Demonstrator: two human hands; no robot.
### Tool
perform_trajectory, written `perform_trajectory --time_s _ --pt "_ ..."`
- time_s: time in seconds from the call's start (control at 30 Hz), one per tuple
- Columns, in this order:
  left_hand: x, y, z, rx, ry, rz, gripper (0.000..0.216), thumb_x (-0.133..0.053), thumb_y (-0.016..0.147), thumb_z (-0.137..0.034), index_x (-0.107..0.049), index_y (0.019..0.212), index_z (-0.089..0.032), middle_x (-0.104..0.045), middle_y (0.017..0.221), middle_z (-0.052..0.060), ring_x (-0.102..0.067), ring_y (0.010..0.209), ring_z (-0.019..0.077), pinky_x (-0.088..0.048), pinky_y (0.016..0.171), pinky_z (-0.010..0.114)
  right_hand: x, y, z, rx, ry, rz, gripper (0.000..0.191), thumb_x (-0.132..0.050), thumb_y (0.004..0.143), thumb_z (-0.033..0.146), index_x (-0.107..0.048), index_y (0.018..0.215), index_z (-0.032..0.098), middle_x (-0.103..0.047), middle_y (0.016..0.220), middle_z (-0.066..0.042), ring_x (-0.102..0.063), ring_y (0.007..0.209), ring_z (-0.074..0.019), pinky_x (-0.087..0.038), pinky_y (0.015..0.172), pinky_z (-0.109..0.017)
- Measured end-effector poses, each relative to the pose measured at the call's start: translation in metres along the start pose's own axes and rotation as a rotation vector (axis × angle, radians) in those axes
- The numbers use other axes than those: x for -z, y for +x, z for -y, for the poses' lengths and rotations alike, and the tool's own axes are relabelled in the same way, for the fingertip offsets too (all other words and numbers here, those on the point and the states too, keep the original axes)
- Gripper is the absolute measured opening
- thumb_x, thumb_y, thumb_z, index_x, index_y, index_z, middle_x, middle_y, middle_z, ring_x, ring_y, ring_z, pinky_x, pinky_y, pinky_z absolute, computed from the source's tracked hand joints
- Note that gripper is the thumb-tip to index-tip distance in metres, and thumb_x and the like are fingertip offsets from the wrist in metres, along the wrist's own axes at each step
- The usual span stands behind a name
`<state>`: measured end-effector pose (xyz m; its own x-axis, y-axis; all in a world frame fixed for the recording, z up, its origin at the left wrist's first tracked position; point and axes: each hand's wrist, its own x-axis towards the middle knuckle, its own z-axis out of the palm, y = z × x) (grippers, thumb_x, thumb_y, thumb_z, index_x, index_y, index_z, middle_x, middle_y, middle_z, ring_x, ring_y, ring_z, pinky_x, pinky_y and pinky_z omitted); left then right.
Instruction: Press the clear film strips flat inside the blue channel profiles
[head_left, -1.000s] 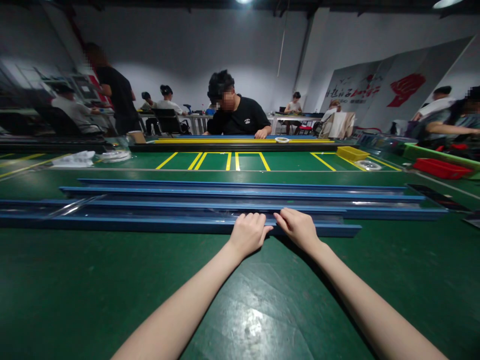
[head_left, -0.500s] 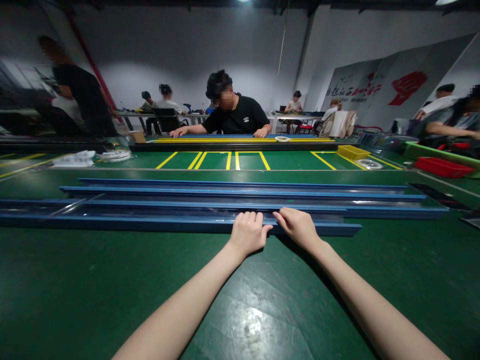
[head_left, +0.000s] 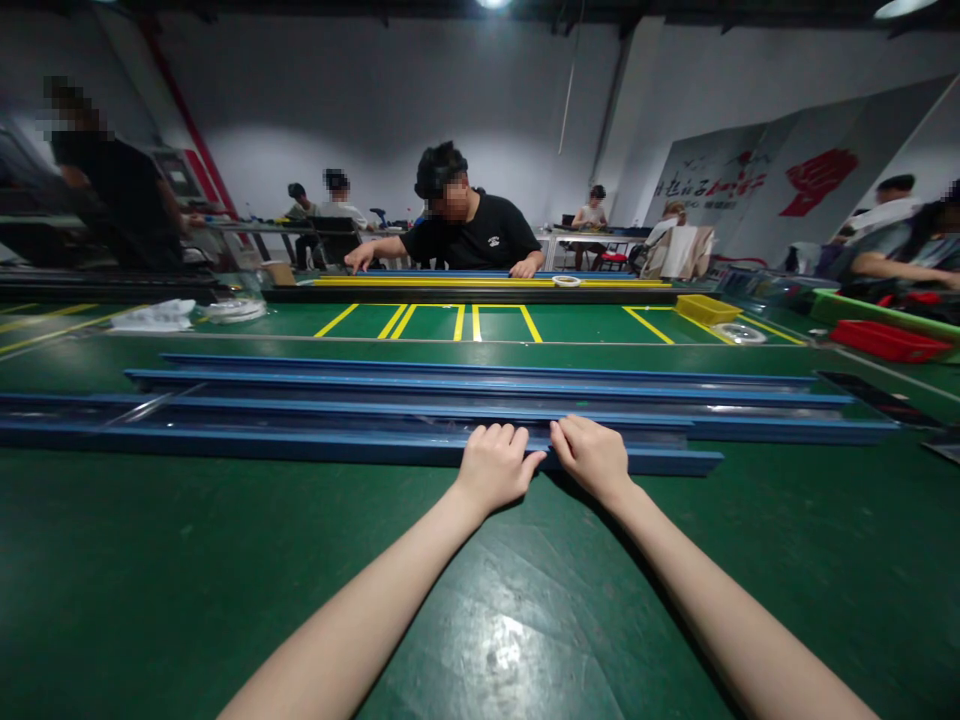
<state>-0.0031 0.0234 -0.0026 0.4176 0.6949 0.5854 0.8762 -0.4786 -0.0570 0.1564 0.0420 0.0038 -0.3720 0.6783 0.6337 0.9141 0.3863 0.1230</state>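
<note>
Across the green table lies a long blue channel profile (head_left: 300, 446), nearest to me, with shiny clear plastic film (head_left: 420, 427) along its inside. My left hand (head_left: 493, 468) is closed over its near wall, fingers curled inward and thumb pointing right. Just to the right, my right hand (head_left: 596, 458) is closed at the same channel, its fingertips bent down into the trough. What those fingertips pinch is hidden. Behind lie more blue channels (head_left: 787, 428), roughly parallel and overlapping lengthwise. A clear strip (head_left: 154, 405) crosses the front channel at the left.
A co-worker (head_left: 480, 235) leans over yellow and black profiles (head_left: 480, 295) across the table. At right stand a yellow tray (head_left: 705, 308), a red tray (head_left: 889, 341) and a dark flat object (head_left: 874, 398). White material (head_left: 154, 317) lies at left. Other people sit farther back.
My right hand has shifted very slightly while staying at the channel; my left hand holds its place. In the background, a standing person has moved left, and the co-worker's outstretched hand has shifted.
</note>
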Motion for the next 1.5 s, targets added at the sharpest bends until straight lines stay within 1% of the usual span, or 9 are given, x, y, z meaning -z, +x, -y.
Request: perform_trajectory --time_s 0.07,0.17,0.33,0.5,0.7,0.8,0.93,1.13,1.5 --pt "0.001 0.000 0.000 -0.012 -0.001 -0.009 0.032 -0.034 0.083 -0.041 -0.052 0.074 -0.016 -0.055 0.069 0.006 -0.049 0.068 0.0184 -0.030 0.060 0.031 -0.002 0.000 0.000 0.007 -0.020 -0.047 0.040 -0.028 0.086 0.029 -0.052 0.057 0.017 -0.054 0.056 -0.001 -0.045 0.052 -0.0087 -0.022 0.051 -0.023" --pt "0.002 0.000 0.001 -0.022 0.010 -0.025 0.033 -0.034 0.083 -0.043 -0.053 0.076 -0.016 -0.055 0.072 0.006 -0.049 0.072 0.0190 -0.031 0.064 0.032 -0.003 0.000 -0.003 0.034 -0.026 -0.072 0.041 -0.028 0.086 0.028 -0.053 0.056 0.016 -0.053 0.053 -0.001 -0.043 0.049 -0.0084 -0.022 0.050 -0.023" --pt "0.008 -0.005 0.008 -0.013 0.042 -0.021 0.032 -0.035 0.082 -0.043 -0.053 0.086 -0.016 -0.056 0.078 0.006 -0.048 0.077 0.0197 -0.032 0.068 0.033 -0.004 0.001 -0.005 0.060 -0.021 -0.105 0.042 -0.030 0.086 0.026 -0.053 0.052 0.016 -0.051 0.049 -0.001 -0.042 0.046 -0.0080 -0.021 0.049 -0.024" --pt "0.019 -0.019 0.027 0.014 0.073 -0.010 0.034 -0.036 0.082 -0.044 -0.053 0.094 -0.016 -0.058 0.083 0.006 -0.049 0.080 0.0199 -0.031 0.070 0.032 -0.003 -0.001 -0.011 0.069 -0.033 -0.134 0.044 -0.030 0.086 0.026 -0.052 0.049 0.015 -0.050 0.047 -0.001 -0.041 0.043 -0.0079 -0.021 0.048 -0.025" --pt "0.028 -0.034 0.051 0.048 0.112 -0.016 0.037 -0.041 0.080 -0.047 -0.053 0.097 -0.017 -0.059 0.089 0.008 -0.049 0.083 0.0204 -0.031 0.073 0.033 0.001 -0.013 -0.034 0.006 -0.066 -0.132 0.046 -0.030 0.084 0.027 -0.049 0.045 0.016 -0.049 0.044 -0.001 -0.041 0.041 -0.0081 -0.021 0.046 -0.025" --pt "0.028 -0.034 0.052 0.040 0.110 -0.006 0.037 -0.040 0.080 -0.048 -0.053 0.095 -0.017 -0.059 0.086 0.007 -0.049 0.081 0.0199 -0.030 0.072 0.032 0.002 -0.016 -0.041 -0.024 -0.070 -0.119 0.046 -0.030 0.084 0.028 -0.048 0.044 0.016 -0.050 0.045 -0.002 -0.041 0.041 -0.0079 -0.020 0.045 -0.024" --pt "0.026 -0.032 0.049 0.021 0.107 0.012 0.035 -0.037 0.081 -0.047 -0.054 0.091 -0.018 -0.059 0.080 0.005 -0.050 0.076 0.0183 -0.029 0.068 0.031 0.003 -0.017 -0.042 -0.043 -0.061 -0.113 0.046 -0.030 0.083 0.029 -0.048 0.043 0.015 -0.050 0.044 -0.002 -0.040 0.040 -0.0074 -0.020 0.045 -0.023" --pt "0.025 -0.032 0.049 0.021 0.114 0.027 0.037 -0.034 0.083 -0.047 -0.053 0.073 -0.018 -0.059 0.070 0.002 -0.049 0.069 0.0161 -0.028 0.064 0.029 0.003 -0.016 -0.040 -0.088 -0.060 -0.085 0.046 -0.030 0.083 0.030 -0.048 0.044 0.015 -0.051 0.045 -0.002 -0.042 0.041 -0.0078 -0.019 0.044 -0.023" --pt "0.023 -0.033 0.049 0.026 0.109 0.001 0.037 -0.036 0.082 -0.048 -0.052 0.068 -0.018 -0.058 0.066 0.001 -0.049 0.066 0.0153 -0.026 0.062 0.029 0.004 -0.016 -0.039 -0.098 -0.076 -0.069 0.046 -0.030 0.083 0.032 -0.046 0.043 0.015 -0.050 0.044 -0.001 -0.042 0.042 -0.0075 -0.019 0.044 -0.022"
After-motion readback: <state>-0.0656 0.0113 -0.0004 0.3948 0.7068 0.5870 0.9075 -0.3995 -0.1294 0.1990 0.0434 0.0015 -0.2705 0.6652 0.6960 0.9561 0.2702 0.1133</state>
